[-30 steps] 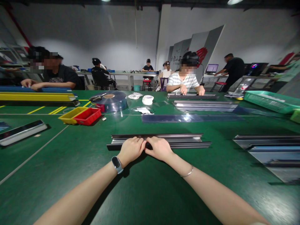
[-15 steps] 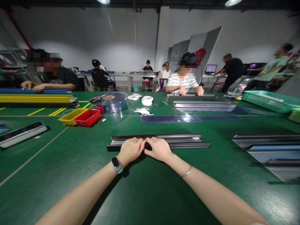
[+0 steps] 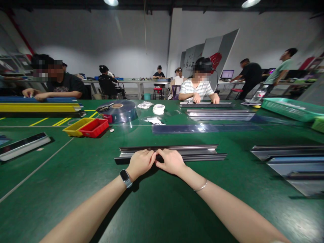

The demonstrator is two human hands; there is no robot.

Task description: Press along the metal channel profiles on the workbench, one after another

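Observation:
A dark, channel-shaped metal profile lies lengthwise across the green table in front of me. My left hand, a smartwatch on its wrist, is closed over the near rail at about the middle. Beside it, my right hand grips the same rail, thumb toward me and fingers curled over the edge. The two hands meet at thumbs and fingertips. Whatever small part may sit between the fingers is hidden.
More metal profiles lie at the right. A clear plastic strip stretches beyond my hands. Yellow and red bins stand left, by a film roll. Co-workers sit across the table; a green basket is far right.
My hands and the profile keep practically the same position. In the background at right, the standing person in light green has shifted left and become more upright.

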